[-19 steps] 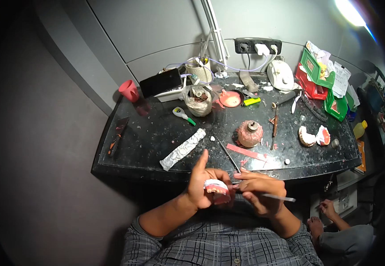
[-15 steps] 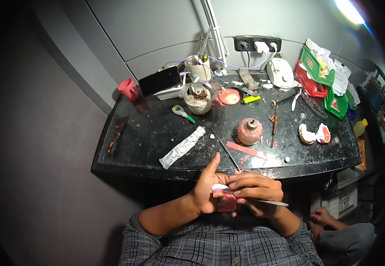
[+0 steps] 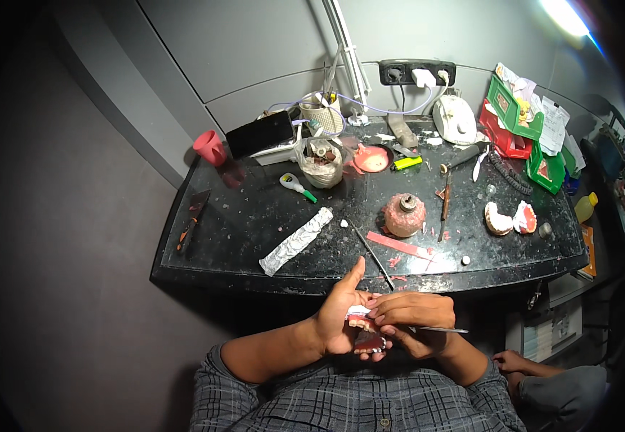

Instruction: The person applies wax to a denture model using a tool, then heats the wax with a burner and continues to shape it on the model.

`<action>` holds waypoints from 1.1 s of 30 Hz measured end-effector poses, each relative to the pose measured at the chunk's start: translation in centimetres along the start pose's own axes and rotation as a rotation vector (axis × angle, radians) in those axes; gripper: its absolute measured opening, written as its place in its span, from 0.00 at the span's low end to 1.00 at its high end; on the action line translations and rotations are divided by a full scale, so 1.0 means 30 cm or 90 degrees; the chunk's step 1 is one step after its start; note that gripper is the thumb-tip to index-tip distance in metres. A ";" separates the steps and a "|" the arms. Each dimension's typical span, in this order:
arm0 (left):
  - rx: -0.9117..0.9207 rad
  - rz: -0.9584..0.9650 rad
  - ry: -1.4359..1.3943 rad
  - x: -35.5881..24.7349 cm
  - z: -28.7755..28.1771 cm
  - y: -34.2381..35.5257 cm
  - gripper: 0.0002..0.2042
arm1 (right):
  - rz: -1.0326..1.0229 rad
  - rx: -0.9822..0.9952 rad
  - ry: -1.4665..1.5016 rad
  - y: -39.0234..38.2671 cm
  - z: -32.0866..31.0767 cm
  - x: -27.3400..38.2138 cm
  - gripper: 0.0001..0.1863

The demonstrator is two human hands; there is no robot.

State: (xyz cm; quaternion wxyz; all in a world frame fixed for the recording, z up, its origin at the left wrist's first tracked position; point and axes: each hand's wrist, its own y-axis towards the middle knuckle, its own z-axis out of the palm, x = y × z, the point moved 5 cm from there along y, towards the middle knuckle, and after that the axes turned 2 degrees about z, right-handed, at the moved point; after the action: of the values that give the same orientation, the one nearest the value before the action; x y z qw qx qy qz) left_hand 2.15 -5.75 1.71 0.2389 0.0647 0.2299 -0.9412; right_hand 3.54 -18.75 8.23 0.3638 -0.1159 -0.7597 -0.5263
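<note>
My left hand [image 3: 338, 320] is closed round a dental model [image 3: 363, 324] with white plaster, pink gums and tooth rows, its thumb raised. My right hand [image 3: 419, 311] grips a thin metal tool [image 3: 448, 330], its fingers over the model; the tool's working tip is hidden. Just beyond them on the black desk [image 3: 240, 216] lie another slim metal instrument [image 3: 374, 255], a pink wax strip [image 3: 392, 243] and a crumpled foil roll [image 3: 296, 241]. A wax-smeared burner [image 3: 404, 214] stands behind the strip, and two plaster models [image 3: 499, 220] rest at the right.
Along the back are a phone [image 3: 258, 134], pink cup [image 3: 210, 147], bagged container [image 3: 322, 162], dish of pink wax [image 3: 374, 159], white device [image 3: 455, 119] and green and red bins [image 3: 546, 169]. A co-worker's hand [image 3: 512, 363] is low at the right.
Both my hands have shifted slightly, with the right fingers now closer over the model and more of its lower tooth row showing. The co-worker's hand has moved lower and leftward.
</note>
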 end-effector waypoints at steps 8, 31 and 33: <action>-0.028 -0.010 -0.016 0.006 -0.039 0.006 0.52 | -0.019 0.040 -0.106 -0.001 -0.006 0.012 0.09; -0.074 0.016 0.039 -0.010 -0.071 0.005 0.49 | -0.039 0.070 -0.119 -0.021 -0.001 -0.004 0.16; -0.070 0.004 0.021 -0.008 -0.066 0.010 0.48 | -0.048 0.069 -0.114 -0.026 -0.006 -0.006 0.16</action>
State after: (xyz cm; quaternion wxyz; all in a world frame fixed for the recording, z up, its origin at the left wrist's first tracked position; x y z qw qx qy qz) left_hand 2.52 -4.98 -0.10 0.2410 0.0673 0.2853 -0.9252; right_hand 3.32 -19.18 7.58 0.2800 -0.1140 -0.8205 -0.4853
